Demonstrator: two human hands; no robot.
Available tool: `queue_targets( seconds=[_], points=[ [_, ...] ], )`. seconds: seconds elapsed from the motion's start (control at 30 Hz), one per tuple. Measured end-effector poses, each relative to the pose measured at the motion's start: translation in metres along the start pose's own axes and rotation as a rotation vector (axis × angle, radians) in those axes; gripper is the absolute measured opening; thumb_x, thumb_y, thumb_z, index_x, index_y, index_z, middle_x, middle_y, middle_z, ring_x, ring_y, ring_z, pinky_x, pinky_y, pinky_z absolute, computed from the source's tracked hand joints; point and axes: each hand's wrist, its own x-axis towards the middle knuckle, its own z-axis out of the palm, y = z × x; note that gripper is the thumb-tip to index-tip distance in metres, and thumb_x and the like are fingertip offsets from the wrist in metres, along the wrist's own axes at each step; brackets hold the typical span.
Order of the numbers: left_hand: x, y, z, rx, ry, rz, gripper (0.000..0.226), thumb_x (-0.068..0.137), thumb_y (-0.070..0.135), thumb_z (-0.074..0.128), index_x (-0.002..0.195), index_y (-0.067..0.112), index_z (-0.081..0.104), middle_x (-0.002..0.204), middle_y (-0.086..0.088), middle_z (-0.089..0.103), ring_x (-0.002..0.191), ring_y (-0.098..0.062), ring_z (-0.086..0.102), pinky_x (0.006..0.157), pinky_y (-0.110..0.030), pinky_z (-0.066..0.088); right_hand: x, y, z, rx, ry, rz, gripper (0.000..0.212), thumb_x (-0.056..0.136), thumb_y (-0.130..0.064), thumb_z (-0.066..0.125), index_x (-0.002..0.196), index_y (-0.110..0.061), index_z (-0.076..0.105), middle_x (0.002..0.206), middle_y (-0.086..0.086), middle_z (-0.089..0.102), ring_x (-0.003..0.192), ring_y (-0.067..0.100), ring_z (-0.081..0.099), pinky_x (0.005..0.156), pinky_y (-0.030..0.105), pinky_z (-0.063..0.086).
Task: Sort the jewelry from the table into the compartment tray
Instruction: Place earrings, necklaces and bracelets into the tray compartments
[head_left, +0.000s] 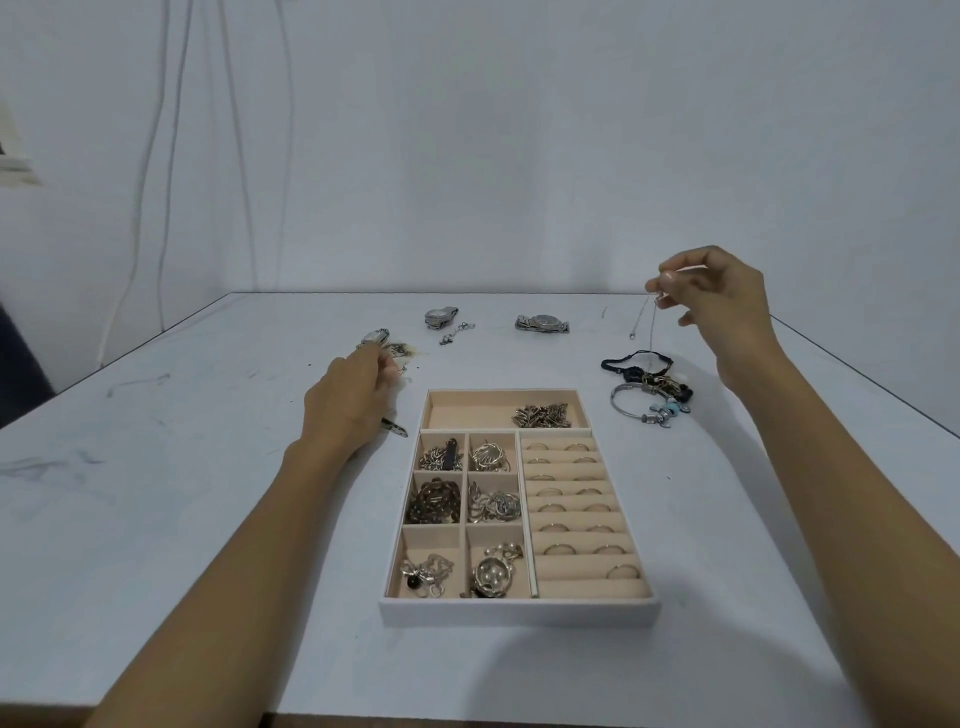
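Observation:
A beige compartment tray (519, 607) lies in the middle of the white table. Its small cells hold chains and earrings, its right side holds rings in rolls, and its far long cell holds a small metal pile (543, 415). My right hand (719, 301) is raised to the right of the tray, pinching a thin silver chain (649, 325) that dangles above a heap of bracelets (652, 389). My left hand (353, 395) rests on the table left of the tray, fingers curled over small jewelry pieces (387, 345); what it grips is hidden.
Two metal watches (440, 317) (543, 323) lie at the far side of the table, with a small chain (457, 332) between them. A small metal clip (396, 427) lies by my left wrist. Cables hang down the wall at the left.

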Motion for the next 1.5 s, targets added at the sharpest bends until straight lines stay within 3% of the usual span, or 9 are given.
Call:
queue_targets(
  seconds=[0.23, 0.47, 0.57, 0.73, 0.87, 1.0, 1.13, 1.33, 1.5],
  points=[
    [-0.002, 0.004, -0.006, -0.017, 0.032, -0.036, 0.012, 0.101, 0.020, 0.037, 0.104, 0.021, 0.049, 0.096, 0.009, 0.062, 0.086, -0.017, 0.053, 0.069, -0.033, 0.037, -0.008, -0.023, 0.008, 0.169, -0.042, -0.029, 0.012, 0.094, -0.008, 0.057, 0.091, -0.020, 0.060, 0.087, 0.002, 0.069, 0.071, 0.014, 0.067, 0.065, 0.025, 0.053],
    [-0.001, 0.011, -0.016, -0.215, 0.073, -0.032, 0.009, 0.100, 0.021, 0.041, 0.097, 0.024, 0.049, 0.086, 0.014, 0.061, 0.082, -0.018, 0.058, 0.071, -0.036, 0.045, -0.023, -0.043, 0.029, 0.497, -0.154, 0.045, 0.004, 0.095, -0.014, 0.057, 0.095, -0.017, 0.059, 0.088, 0.001, 0.068, 0.077, 0.018, 0.065, 0.084, 0.036, 0.056],
    [0.000, 0.017, -0.023, -0.406, 0.102, -0.026, 0.010, 0.099, 0.014, 0.043, 0.096, 0.018, 0.052, 0.086, 0.008, 0.061, 0.078, -0.019, 0.056, 0.076, -0.041, 0.049, -0.031, -0.050, 0.042, 0.678, -0.211, 0.116, 0.005, 0.096, -0.013, 0.054, 0.097, -0.015, 0.058, 0.086, 0.002, 0.065, 0.073, 0.018, 0.062, 0.074, 0.035, 0.057],
    [-0.003, 0.031, -0.039, -0.602, 0.135, 0.010, 0.007, 0.097, 0.012, 0.048, 0.096, 0.014, 0.055, 0.088, 0.007, 0.058, 0.071, -0.015, 0.054, 0.072, -0.038, 0.052, -0.041, -0.057, 0.060, 0.734, -0.288, 0.197, 0.007, 0.096, -0.015, 0.052, 0.095, -0.018, 0.058, 0.081, -0.003, 0.063, 0.066, 0.013, 0.058, 0.055, 0.022, 0.045],
    [-0.006, 0.042, -0.050, -0.681, 0.134, 0.051, 0.005, 0.093, 0.010, 0.057, 0.095, 0.013, 0.060, 0.090, 0.005, 0.062, 0.070, -0.013, 0.058, 0.067, -0.024, 0.055, -0.047, -0.059, 0.068, 0.773, -0.367, 0.245, 0.008, 0.096, -0.013, 0.052, 0.094, -0.018, 0.058, 0.078, -0.003, 0.061, 0.062, 0.012, 0.052, 0.049, 0.019, 0.038],
    [-0.012, 0.050, -0.058, -0.730, 0.105, 0.100, 0.009, 0.091, 0.009, 0.060, 0.095, 0.013, 0.067, 0.086, 0.006, 0.065, 0.064, -0.003, 0.058, 0.060, -0.010, 0.047, -0.052, -0.062, 0.074, 0.771, -0.434, 0.260, 0.008, 0.094, -0.013, 0.052, 0.094, -0.017, 0.058, 0.078, -0.002, 0.059, 0.061, 0.011, 0.049, 0.048, 0.019, 0.034],
    [-0.022, 0.052, -0.063, -0.714, 0.047, 0.146, 0.013, 0.091, 0.014, 0.061, 0.099, 0.015, 0.071, 0.087, 0.007, 0.069, 0.059, -0.003, 0.058, 0.070, -0.019, 0.051, -0.058, -0.067, 0.076, 0.768, -0.482, 0.255, 0.006, 0.092, -0.013, 0.053, 0.095, -0.017, 0.058, 0.078, -0.002, 0.059, 0.061, 0.012, 0.049, 0.047, 0.019, 0.035],
    [-0.041, 0.058, -0.069, -0.723, -0.060, 0.207, 0.012, 0.092, 0.012, 0.060, 0.097, 0.008, 0.070, 0.071, 0.004, 0.065, 0.059, -0.009, 0.058, 0.063, -0.013, 0.046, -0.065, -0.075, 0.079, 0.782, -0.545, 0.244, 0.007, 0.091, -0.014, 0.054, 0.094, -0.017, 0.059, 0.076, -0.003, 0.060, 0.061, 0.012, 0.050, 0.047, 0.019, 0.037],
    [-0.057, 0.052, -0.069, -0.711, -0.201, 0.249, 0.011, 0.090, 0.013, 0.062, 0.096, 0.009, 0.071, 0.088, -0.001, 0.069, 0.064, -0.017, 0.062, 0.069, -0.027, 0.053, -0.071, -0.078, 0.082, 0.770, -0.588, 0.235, 0.007, 0.091, -0.014, 0.054, 0.094, -0.017, 0.059, 0.076, -0.003, 0.060, 0.060, 0.012, 0.050, 0.047, 0.019, 0.037]
  ],
)
